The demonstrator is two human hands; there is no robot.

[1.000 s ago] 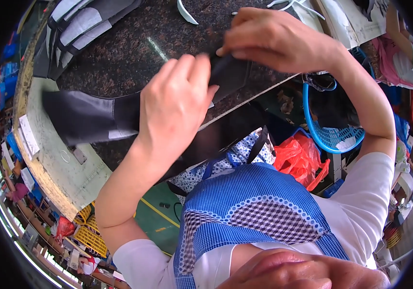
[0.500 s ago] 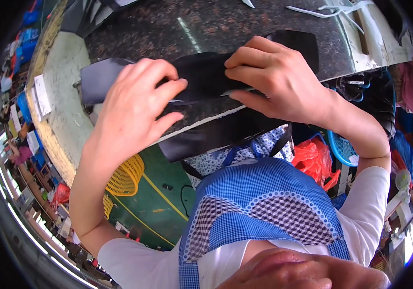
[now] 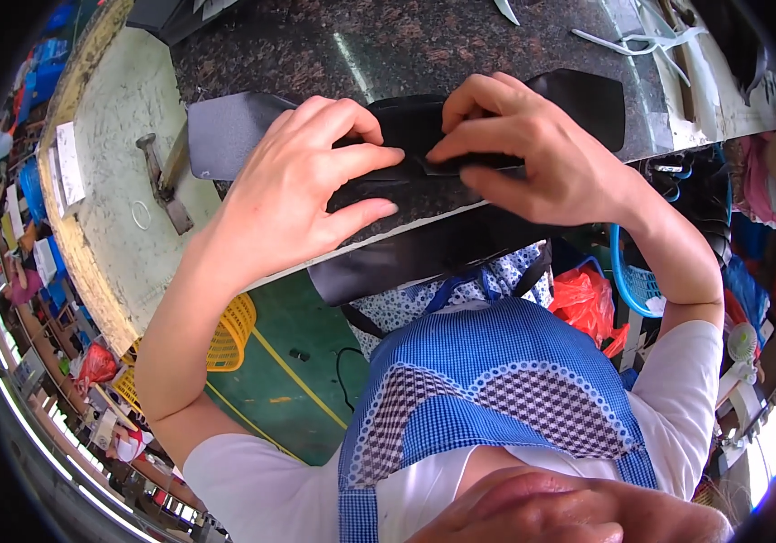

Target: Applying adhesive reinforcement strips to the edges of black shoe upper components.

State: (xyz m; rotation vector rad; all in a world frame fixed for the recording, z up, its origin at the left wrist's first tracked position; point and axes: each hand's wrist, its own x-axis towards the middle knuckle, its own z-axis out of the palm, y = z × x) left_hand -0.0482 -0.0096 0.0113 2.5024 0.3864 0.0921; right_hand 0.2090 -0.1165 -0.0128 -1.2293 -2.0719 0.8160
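Note:
A long black piece of smooth, leather-like sheet (image 3: 234, 136) lies along the near edge of a dark speckled stone slab (image 3: 315, 54). Its two wide ends show beyond my hands, and its middle is partly covered by them. My left hand (image 3: 302, 181) rests its fingertips at the middle of the piece, with the thumb held well apart. Close beside it, my right hand (image 3: 537, 149) grips the near edge of the piece between fingers and thumb. Below the slab's edge, another black sheet (image 3: 406, 258) lies across my lap.
A hammer (image 3: 160, 181) lies on the pale worktop (image 3: 116, 154) left of the slab. More black pieces (image 3: 166, 18) sit at the far left. White strips (image 3: 646, 41) lie at the far right. Yellow baskets (image 3: 232, 335), a red bag (image 3: 582, 303) and a blue basket (image 3: 632, 271) stand below.
Both hands and the black piece have shifted a little to the right along the slab. The hammer, mostly hidden before, now shows. My fingertips have come closer together.

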